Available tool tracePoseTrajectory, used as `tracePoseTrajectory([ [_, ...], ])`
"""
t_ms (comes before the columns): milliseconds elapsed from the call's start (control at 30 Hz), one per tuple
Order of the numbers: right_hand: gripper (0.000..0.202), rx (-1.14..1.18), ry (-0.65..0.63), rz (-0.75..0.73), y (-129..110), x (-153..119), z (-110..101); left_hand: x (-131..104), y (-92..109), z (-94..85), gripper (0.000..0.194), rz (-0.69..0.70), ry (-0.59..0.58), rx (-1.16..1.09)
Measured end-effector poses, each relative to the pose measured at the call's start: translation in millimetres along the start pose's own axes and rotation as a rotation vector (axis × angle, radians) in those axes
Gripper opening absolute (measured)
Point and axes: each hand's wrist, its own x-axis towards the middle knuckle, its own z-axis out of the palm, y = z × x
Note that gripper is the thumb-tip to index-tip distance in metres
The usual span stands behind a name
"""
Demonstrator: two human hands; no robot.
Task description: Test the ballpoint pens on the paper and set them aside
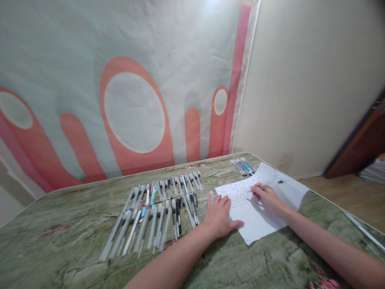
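Observation:
My right hand (268,197) is closed around a pen (272,184) with a dark end that points up and to the right. Its tip side is over a sheet of paper (258,224) whose upper part carries rows of dark handwriting. The lower part of the sheet is blank. At the sheet's left edge my left hand (219,214) lies flat with fingers spread, the thumb resting on the paper's margin. Left of that hand, many pens (156,224) lie side by side in two rows, mostly clear-barrelled with black parts.
The table (75,224) has a green, stone-patterned cover. Another group of pens (243,166), one of them blue, lies behind the paper. A patterned hanging (135,112) and a pale wall (300,80) stand beyond the table. A white stick-like thing (363,230) lies along the right edge.

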Motion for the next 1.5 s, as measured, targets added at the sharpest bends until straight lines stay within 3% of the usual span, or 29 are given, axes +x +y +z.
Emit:
tracePoseTrajectory([
  [133,0.022,0.222,0.087,0.143,-5,30,16,1,5,1.9,0.082,-0.039,-0.026,0.002],
  [333,0.016,0.302,0.315,0.093,-20,78,71,0,13,6.3,0.081,-0.063,-0.027,-0.001],
  [500,0.02,0.32,0.407,0.064,-18,85,102,0,11,5.4,0.076,-0.03,-0.02,-0.019],
  [600,0.023,0.307,0.417,0.045,-11,79,105,5,-4,-6.2,0.048,-0.013,-0.019,-0.045],
  [667,0.025,0.284,0.41,0.024,-7,77,105,9,-21,-17.4,0.031,-0.077,0.033,-0.053],
  [867,0.018,0.186,0.315,-0.081,0,74,108,14,-63,-37.7,0.018,-0.267,0.058,-0.033],
  [1300,0.026,0.027,0.234,-0.189,-11,60,111,13,-67,-24.9,0.016,-0.292,0.011,-0.019],
  [1400,0.025,-0.095,0.22,-0.358,-23,46,113,16,-66,-26.7,0.014,-0.286,0.11,-0.195],
  [1500,0.02,-0.231,0.158,-0.614,-33,32,116,24,-65,-31.6,0.015,-0.326,0.251,-0.69],
])
